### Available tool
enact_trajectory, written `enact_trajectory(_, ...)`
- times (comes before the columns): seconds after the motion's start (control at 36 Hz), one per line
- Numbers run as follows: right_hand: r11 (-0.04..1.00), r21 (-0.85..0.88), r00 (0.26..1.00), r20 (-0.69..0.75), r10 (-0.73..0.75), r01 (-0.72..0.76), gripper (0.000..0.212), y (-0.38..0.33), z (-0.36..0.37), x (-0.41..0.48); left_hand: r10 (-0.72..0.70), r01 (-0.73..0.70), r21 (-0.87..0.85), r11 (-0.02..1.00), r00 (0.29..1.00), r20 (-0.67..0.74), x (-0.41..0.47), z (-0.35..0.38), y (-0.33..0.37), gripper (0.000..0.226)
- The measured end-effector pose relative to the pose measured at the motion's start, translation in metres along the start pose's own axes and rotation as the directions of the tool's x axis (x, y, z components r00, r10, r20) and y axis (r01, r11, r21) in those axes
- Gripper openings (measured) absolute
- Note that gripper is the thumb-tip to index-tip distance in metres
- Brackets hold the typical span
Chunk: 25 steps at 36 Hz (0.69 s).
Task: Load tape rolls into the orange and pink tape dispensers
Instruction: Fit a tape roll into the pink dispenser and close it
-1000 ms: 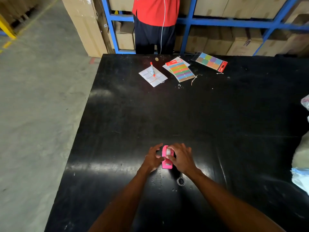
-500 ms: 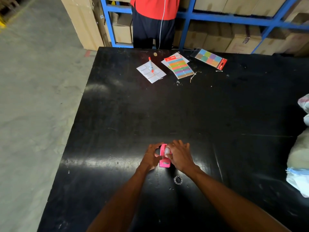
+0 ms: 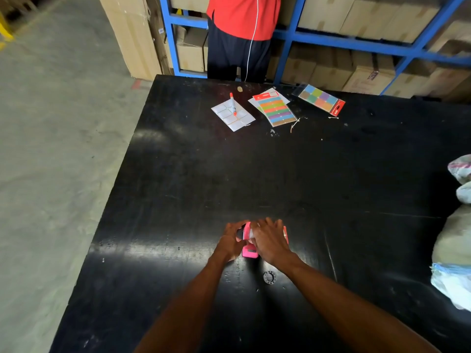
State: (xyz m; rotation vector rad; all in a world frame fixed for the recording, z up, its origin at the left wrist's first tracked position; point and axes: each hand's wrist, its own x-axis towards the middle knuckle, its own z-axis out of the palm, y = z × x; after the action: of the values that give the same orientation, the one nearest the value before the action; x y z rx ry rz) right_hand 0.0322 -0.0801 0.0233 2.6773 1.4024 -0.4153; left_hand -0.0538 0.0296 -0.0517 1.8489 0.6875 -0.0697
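Note:
A pink tape dispenser (image 3: 248,250) stands on the black table (image 3: 331,187) near its front. My left hand (image 3: 232,242) grips the dispenser's left side. My right hand (image 3: 270,240) covers its top, fingers pressed on a whitish tape roll (image 3: 251,233) seated in it. An orange-red edge (image 3: 285,234) peeks out from behind my right hand; most of that object is hidden. A small dark ring (image 3: 269,277) lies on the table just behind my right wrist.
At the far edge lie a white label sheet (image 3: 233,115) with an orange pen (image 3: 233,104), and two packs of coloured sticky notes (image 3: 275,109) (image 3: 322,100). A person in a red shirt (image 3: 242,16) stands beyond. Bags (image 3: 456,238) sit at the right edge.
Both hands stay on the pink dispenser, with small finger shifts. An orange-red edge now shows to the right of my right hand. The camera view has shifted slightly.

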Motion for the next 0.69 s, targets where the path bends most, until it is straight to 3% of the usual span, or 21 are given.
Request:
enact_trajectory(0.53,0.997,0.053,0.996,0.081,0.044,-0.049,0.038,-0.0019,-0.0060,0.0018,0.017,-0.017,-0.004,1.000,1.000,0.012,-0.0007,0.0001,-0.0021,0.061)
enact_trajectory(0.69,0.993,0.099,0.995,0.083,0.052,-0.060,0.038,-0.0019,-0.0047,0.0017,-0.018,0.020,-0.077,0.997,0.999,0.029,0.0002,-0.0002,-0.0015,0.054)
